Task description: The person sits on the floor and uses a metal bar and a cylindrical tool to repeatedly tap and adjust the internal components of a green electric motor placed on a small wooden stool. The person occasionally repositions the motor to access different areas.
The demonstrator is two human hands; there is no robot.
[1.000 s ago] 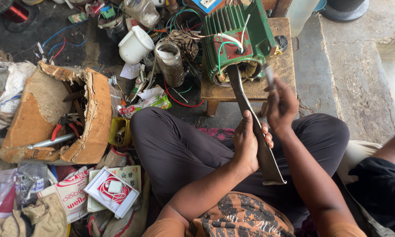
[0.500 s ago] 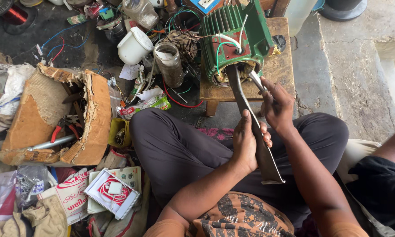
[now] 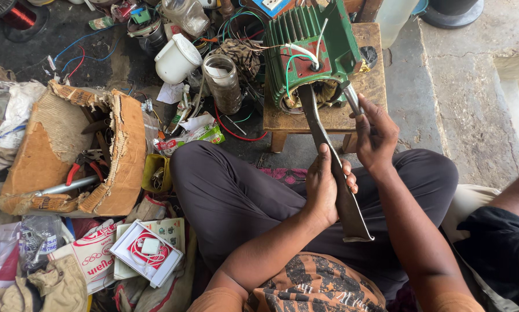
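Gripping a long flat metal blade (image 3: 329, 167), left hand (image 3: 323, 188) is wrapped tight round its middle, tip pushed into the green motor (image 3: 311, 46) on the wooden stool (image 3: 329, 118). Right hand (image 3: 376, 136) pinches a thin metal tool (image 3: 351, 98) against the motor's open end.

Single head-worn view, looking steeply down from close above the lap. Near edge: crossed legs and both forearms. Far edge: low wooden stool (image 3: 282, 122) bearing a green motor (image 3: 311, 40). Left: cluttered floor.
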